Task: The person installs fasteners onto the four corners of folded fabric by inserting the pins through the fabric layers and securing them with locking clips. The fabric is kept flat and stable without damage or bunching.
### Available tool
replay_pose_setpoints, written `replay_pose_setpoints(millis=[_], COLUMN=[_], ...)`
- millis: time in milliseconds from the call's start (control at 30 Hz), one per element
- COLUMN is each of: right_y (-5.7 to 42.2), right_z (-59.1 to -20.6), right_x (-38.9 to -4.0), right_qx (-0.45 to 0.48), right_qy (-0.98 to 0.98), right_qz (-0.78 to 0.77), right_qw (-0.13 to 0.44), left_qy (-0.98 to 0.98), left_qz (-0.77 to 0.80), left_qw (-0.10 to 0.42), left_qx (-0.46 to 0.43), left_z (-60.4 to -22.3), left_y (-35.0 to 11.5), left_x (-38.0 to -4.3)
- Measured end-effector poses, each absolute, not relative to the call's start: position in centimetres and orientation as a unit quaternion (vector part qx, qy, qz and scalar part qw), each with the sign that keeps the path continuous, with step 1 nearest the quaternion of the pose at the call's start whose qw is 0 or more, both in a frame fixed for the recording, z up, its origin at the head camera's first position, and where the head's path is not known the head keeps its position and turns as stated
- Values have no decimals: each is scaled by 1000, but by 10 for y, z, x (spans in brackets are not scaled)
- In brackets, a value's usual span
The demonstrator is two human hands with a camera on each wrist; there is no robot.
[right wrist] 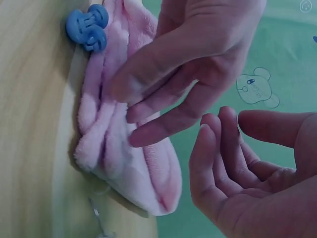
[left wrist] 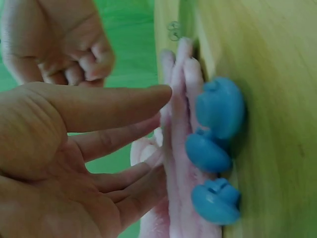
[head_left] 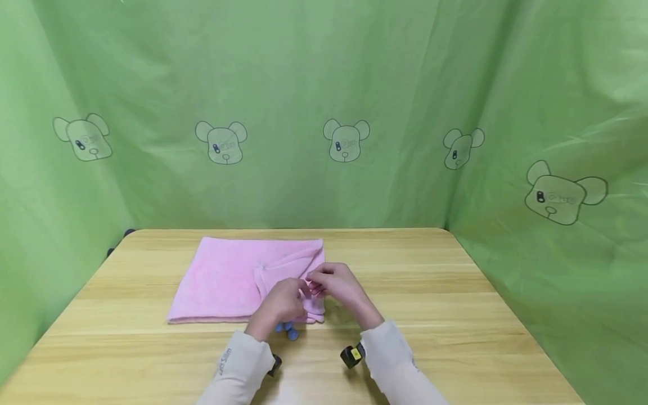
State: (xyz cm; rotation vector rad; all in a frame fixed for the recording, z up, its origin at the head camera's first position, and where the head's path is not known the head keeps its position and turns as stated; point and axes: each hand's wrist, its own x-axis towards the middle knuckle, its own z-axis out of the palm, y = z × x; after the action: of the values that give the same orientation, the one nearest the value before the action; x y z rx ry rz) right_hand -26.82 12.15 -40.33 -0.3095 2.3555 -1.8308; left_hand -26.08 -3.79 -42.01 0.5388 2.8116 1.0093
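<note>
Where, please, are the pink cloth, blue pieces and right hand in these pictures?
Pink cloth (head_left: 223,281): head view, its flat left part.
Blue pieces (left wrist: 209,153): left wrist view, the middle one's rounded side.
Right hand (head_left: 342,284): head view, back of hand.

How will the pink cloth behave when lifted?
Probably floppy: the cloth lies in soft, rounded folds. Likely not slippery, going by its fuzzy pile. Layers may fall open if only the top one is caught, since several show stacked at its edge.
</note>
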Motion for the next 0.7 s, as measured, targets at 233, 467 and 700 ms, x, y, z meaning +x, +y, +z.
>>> replay_pose_setpoints(millis=[233, 467, 700], right_y=[118, 118, 120], right_z=[-397, -395, -397], right_x=[-264, -262, -263], right_qx=[-125, -127, -162], right_qy=[805, 828, 865], right_qz=[-577, -544, -472], right_qw=[55, 44, 47], left_qy=[932, 931, 927], left_qz=[318, 322, 336], left_qw=[34, 7, -26], left_qx=[170, 173, 167], left_z=[-424, -425, -424], left_y=[-41, -43, -48], left_x=[-264, -262, -263])
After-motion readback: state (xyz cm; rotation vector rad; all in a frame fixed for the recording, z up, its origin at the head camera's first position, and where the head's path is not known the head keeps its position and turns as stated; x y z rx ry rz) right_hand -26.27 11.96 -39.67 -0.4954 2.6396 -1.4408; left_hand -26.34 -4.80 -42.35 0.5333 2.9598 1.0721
